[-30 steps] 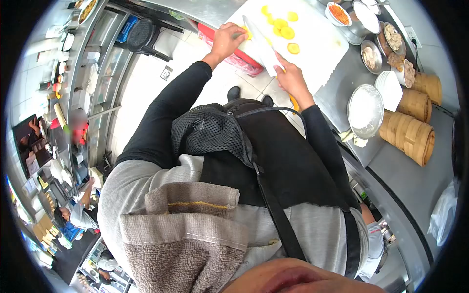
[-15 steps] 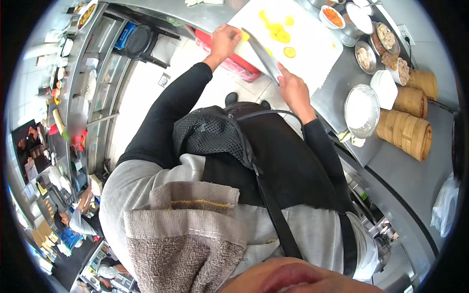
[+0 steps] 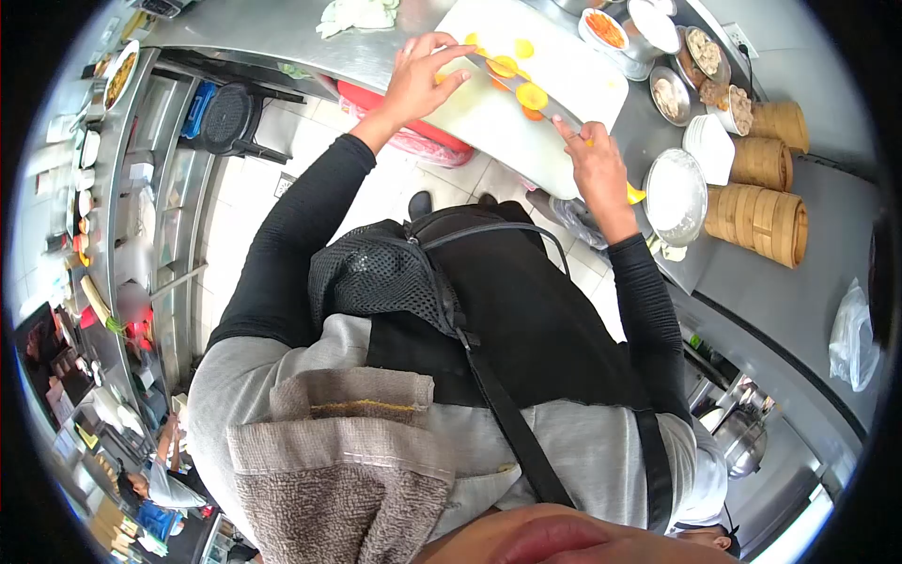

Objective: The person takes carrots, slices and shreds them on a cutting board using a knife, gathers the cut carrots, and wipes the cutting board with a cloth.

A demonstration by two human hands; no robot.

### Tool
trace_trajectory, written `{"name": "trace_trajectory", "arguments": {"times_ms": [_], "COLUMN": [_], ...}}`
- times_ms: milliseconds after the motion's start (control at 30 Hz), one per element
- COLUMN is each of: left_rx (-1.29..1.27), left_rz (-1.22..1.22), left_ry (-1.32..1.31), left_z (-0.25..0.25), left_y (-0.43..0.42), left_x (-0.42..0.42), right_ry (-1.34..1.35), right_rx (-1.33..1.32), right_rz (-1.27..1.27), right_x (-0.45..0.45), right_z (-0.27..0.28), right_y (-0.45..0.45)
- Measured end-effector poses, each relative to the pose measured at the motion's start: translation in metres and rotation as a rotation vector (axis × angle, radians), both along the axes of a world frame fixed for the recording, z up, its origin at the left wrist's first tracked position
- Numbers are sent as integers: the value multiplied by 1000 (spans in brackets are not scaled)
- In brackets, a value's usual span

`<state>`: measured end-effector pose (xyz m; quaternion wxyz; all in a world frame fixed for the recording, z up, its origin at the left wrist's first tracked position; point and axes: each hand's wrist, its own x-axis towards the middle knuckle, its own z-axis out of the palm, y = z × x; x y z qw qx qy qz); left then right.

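Observation:
On the white cutting board (image 3: 592, 80) lie round orange-yellow slices (image 3: 532, 96), some of them on or against the knife blade. My right hand (image 3: 598, 174) is closed round the handle of the knife (image 3: 550, 105), at the board's near right part. The blade runs up and left across the board. My left hand (image 3: 423, 80) is at the board's left edge, thumb and fingers spread apart, with fingertips close to the tip of the blade. Whether those fingertips touch the blade or a slice is not clear.
Right of the board are a bowl of orange shreds (image 3: 604, 30), a floured metal bowl (image 3: 676, 197), white plates (image 3: 709, 150) and bamboo steamers (image 3: 756, 226). A cloth (image 3: 357, 16) lies on the steel counter at upper left. A red container (image 3: 427, 141) is below the board. Co-workers stand at far left.
My left hand has opened from its pinch near the blade. The knife has moved farther over the board, and slices now lie along it. The whole view has shifted.

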<state>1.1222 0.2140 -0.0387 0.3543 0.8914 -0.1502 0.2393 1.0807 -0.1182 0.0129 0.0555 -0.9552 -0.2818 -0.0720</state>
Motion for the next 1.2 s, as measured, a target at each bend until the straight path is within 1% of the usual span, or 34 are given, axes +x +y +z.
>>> {"name": "trace_trajectory", "arguments": {"times_ms": [33,133,233,333,433,533,633,667,767,800,833,900,1000,1100,1133,1200], "left_rx": [63,90,204,264,387,-174,-529,-510,-461,-515,-441,-593,-583,-298,-119,-46], "left_rz": [-47,-170,-240,-235,-71,170,239,220,16,-72,-75,-23,124,214,241,259], "left_ry": [17,138,122,144,-28,361,579,584,759,773,840,907,957,819,621,540], "left_z": [2,7,15,26,29,32,30,23,9,-2,-4,-15,-16,-31,-36,-44], "left_y": [1,3,-5,-10,-7,-7,1,2,-23,-39,-57,-81,-68,-40,-38,-41], "left_x": [6,24,35,40,54,52,26,16,1,2,5,15,20,3,-2,-4], "right_ry": [-28,2,-26,-47,5,138,315,376,319,310,315,316,350,1109,1126,1143], "right_rx": [6,-19,19,32,115,150,272,396,425,435,440,445,519,617,606,567], "right_rz": [8,-5,96,167,255,300,217,165,93,90,78,70,160,-165,-126,-111], "right_x": [2,7,23,44,65,86,108,114,136,142,144,149,141,114,106,97], "right_z": [3,13,11,6,3,-3,-11,-8,-8,-8,-6,-3,-9,-3,-8,-19], "right_y": [-1,2,-2,-8,-14,-23,-40,-47,-68,-72,-73,-73,-77,-67,-60,-50]}}
